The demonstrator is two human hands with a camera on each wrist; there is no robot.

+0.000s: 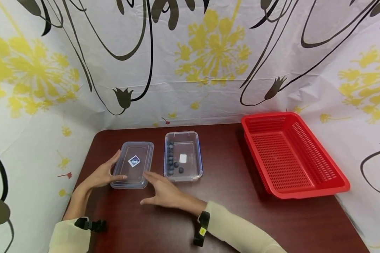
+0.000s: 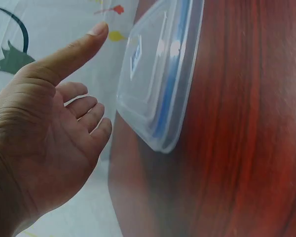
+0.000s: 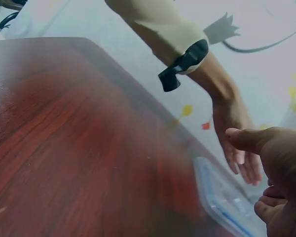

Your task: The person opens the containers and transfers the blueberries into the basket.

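Note:
A clear plastic lid [image 1: 134,172] with a blue-and-white diamond sticker is at the left of the brown table; the left wrist view shows its blue seal. My left hand [image 1: 101,175] is at its left side, thumb and fingers spread. In the left wrist view that hand [image 2: 54,123] shows a gap between fingers and lid. My right hand [image 1: 164,191] is at the lid's right side, fingers extended; whether they touch is unclear. Beside it stands a clear container [image 1: 191,170] with several blueberries [image 1: 171,158] along its left side. The right wrist view shows part of my right hand [image 3: 283,173].
A red perforated plastic basket [image 1: 307,193] stands at the right of the table [image 1: 228,218]. Patterned cloth [image 1: 177,98] hangs behind the table and at its sides. Black straps [image 1: 202,225] circle both wrists.

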